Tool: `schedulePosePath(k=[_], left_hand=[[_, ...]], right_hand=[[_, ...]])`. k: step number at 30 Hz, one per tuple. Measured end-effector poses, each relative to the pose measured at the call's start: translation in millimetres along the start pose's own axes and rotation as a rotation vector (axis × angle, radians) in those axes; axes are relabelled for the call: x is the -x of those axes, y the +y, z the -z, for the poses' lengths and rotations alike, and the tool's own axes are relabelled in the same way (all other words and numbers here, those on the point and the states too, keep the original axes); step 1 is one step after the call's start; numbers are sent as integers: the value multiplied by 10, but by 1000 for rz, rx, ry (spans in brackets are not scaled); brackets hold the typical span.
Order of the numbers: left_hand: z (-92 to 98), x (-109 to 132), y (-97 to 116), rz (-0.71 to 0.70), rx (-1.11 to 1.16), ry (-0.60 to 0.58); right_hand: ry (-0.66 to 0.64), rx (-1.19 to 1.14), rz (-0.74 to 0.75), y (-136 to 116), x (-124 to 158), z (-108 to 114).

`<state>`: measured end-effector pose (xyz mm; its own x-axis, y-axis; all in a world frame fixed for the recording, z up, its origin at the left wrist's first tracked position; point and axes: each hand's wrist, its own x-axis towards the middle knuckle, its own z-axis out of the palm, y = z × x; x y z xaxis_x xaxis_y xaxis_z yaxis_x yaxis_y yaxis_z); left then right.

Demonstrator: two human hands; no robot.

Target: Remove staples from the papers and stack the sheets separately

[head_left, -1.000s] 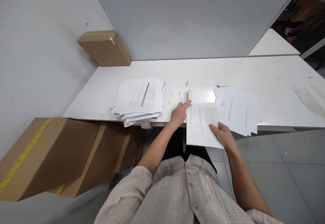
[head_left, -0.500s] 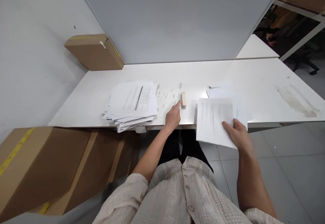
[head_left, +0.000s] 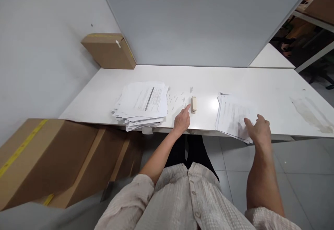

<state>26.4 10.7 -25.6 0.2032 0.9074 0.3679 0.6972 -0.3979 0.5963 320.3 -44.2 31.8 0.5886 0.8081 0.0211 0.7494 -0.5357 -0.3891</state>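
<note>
A small cream stapler (head_left: 193, 104) lies on the white table, pointing away from me. Beside its left edge is my left hand (head_left: 182, 120), index finger stretched out at the stapler, the other fingers loosely bent, nothing held. My right hand (head_left: 259, 130) is open at the right side of a smaller pile of printed papers (head_left: 232, 115), thumb and fingers apart over its edge. This pile overhangs the table's front edge a little. To the left of the stapler, a thicker, uneven stack of printed sheets (head_left: 143, 99) sits at the front edge.
A cardboard box (head_left: 111, 52) leans in the back left corner by the wall. Large cardboard boxes (head_left: 47, 157) stand on the floor at lower left. A grey panel (head_left: 188, 21) rises behind the white table (head_left: 273, 94). Worn marks show on the tabletop.
My right hand has set its sheet down on the right pile, let go and opened. My left hand stays beside the stapler. The view has shifted slightly.
</note>
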Motion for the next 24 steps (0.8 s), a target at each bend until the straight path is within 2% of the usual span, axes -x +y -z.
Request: schedulePosePath(k=[3, 6, 9, 10, 12, 14, 20, 24], left_hand=[[106, 57, 44, -101, 9, 71], [419, 139, -11, -161, -82, 202], [860, 213, -212, -10, -255, 346], [999, 231, -293, 67, -322, 351], [1221, 260, -434, 195, -407, 284], [1357, 281, -517, 248, -426, 185], [1530, 297, -500, 303, -288, -6], [1667, 279, -498, 345, -205, -68]], right_hand=[[-32, -87, 137, -205, 235, -86], [-82, -255, 312, -447, 508, -237], [-180, -408, 453, -670, 764, -398], [-220, -437, 488, -734, 835, -443], [-283, -468, 540, -841, 949, -514], [-326, -479, 575, -919, 1031, -557], [-401, -481, 649, -1000, 1152, -588], [-427, -456, 671, -975, 1166, -599]])
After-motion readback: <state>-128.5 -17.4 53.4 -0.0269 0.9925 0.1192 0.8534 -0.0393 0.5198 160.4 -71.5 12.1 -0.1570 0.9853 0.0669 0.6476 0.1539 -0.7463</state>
